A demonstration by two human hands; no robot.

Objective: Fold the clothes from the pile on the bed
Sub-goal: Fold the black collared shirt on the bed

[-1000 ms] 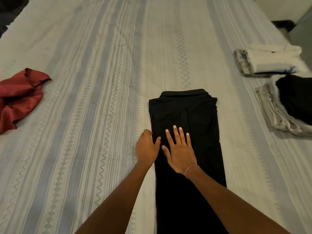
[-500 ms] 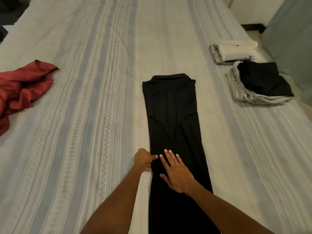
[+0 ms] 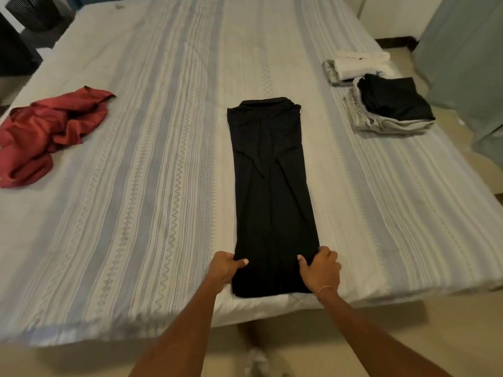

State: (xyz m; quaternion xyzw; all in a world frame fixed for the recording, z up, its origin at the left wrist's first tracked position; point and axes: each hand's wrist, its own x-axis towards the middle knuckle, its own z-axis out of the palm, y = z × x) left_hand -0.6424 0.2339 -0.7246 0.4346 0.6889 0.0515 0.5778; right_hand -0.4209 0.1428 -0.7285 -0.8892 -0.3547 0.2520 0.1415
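1. Grip first: the left hand [image 3: 223, 268] pinches the near left corner of the black garment [image 3: 272, 191], thumb on top, and the right hand [image 3: 321, 269] pinches the near right corner the same way. The garment lies as a long narrow strip, its near end close to the near edge of the bed [image 3: 163, 159].
2. Uneven lifting looks like the main risk; one corner carried ahead of the other would skew the fold.
3. Thin fabric may slip from a thumb pinch, and the stacked lengthwise layers could slide apart.
4. Creases near the garment's far end could get locked in.
5. A backward tug could drag the strip off the bed's near edge.
6. Left of the garment lies the red cloth [image 3: 49, 131], unfolded; right of its far end sit the folded stacks [image 3: 381, 104], well apart from it.
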